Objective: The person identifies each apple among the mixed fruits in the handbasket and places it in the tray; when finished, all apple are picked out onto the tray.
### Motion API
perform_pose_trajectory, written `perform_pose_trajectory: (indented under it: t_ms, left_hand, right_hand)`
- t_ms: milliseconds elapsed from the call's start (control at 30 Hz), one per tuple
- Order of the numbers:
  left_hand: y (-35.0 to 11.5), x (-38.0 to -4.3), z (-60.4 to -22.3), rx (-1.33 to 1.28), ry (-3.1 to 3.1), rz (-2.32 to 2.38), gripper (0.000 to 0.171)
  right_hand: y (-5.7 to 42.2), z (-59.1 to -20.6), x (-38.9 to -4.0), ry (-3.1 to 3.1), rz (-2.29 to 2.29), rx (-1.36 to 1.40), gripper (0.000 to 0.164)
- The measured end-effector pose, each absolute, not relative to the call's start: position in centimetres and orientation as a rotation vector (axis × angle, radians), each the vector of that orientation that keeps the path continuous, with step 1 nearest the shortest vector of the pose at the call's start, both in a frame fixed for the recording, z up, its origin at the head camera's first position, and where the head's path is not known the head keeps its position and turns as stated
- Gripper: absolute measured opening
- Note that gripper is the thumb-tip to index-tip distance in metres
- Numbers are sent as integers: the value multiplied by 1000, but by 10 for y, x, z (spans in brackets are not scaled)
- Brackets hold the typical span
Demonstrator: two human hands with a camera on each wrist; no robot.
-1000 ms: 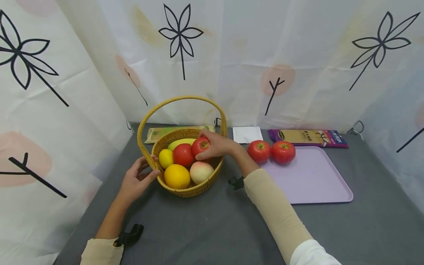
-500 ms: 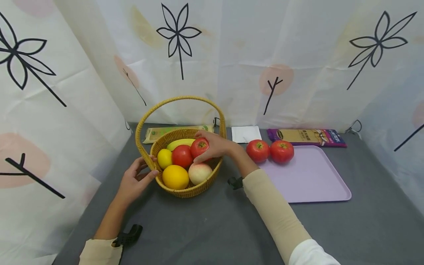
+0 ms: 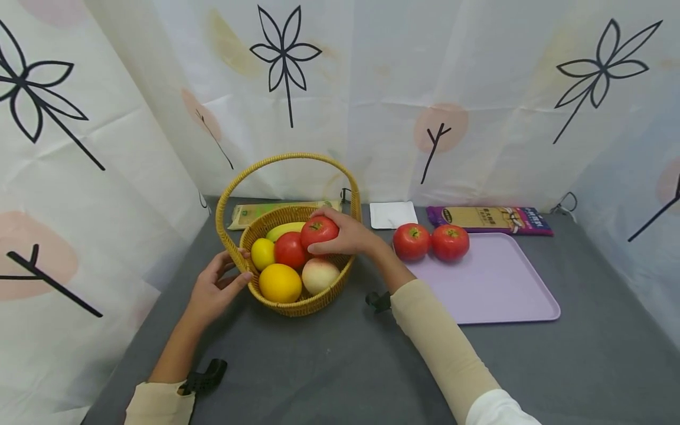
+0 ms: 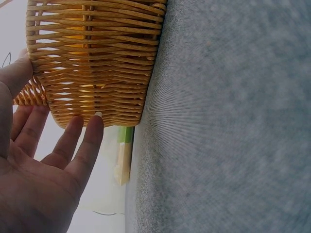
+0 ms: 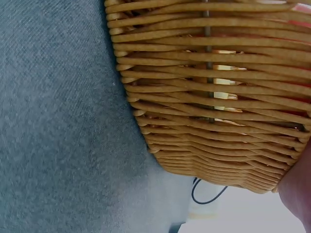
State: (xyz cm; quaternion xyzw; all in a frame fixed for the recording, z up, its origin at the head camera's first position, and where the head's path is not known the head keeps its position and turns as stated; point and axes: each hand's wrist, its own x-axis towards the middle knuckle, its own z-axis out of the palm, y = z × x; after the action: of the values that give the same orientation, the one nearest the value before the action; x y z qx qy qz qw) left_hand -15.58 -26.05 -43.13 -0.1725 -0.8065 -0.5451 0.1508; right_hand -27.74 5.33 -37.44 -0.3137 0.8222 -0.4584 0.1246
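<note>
In the head view my right hand [image 3: 350, 233] grips a tomato [image 3: 319, 232] at the right of the fruit in a wicker basket [image 3: 313, 307]. Beside it in the basket are another round red fruit [image 3: 289, 251], a lemon [image 3: 262, 254], an orange [image 3: 280, 284], a pale peach [image 3: 320, 275] and a long yellow-green fruit [image 3: 284, 229], partly hidden. My left hand [image 3: 212, 289] holds the basket's left rim by the handle's base. Its thumb lies at the rim and its fingers [image 4: 90, 145] lie along the woven side. The right wrist view shows mostly basket wall [image 5: 209, 97].
Two tomatoes [image 3: 411, 241] sit at the back left corner of a lilac tray [image 3: 494, 283]. Behind them lie a purple packet [image 3: 491, 220] and a white square [image 3: 393, 215]. A green and yellow packet [image 3: 244, 215] lies behind the basket, near the curtain [image 3: 372, 88].
The tomato in my right hand has come up slightly and turned, showing more of itself above the other fruit. My left hand and the basket stay in place; the head view shifts slightly.
</note>
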Motion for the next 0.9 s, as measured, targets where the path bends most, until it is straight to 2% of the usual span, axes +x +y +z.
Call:
perform_pose_trajectory:
  t_ms: [300,900]
  left_hand:
    - [-260,-157,-428,-512,-2302,-1609,51]
    - [-261,-154,-429,-500,-2332,-1560,52]
  right_hand:
    - [57,-371,-275,2445,-1277,-917,56]
    - [75,-368,-261,2430,-1416,-996,60]
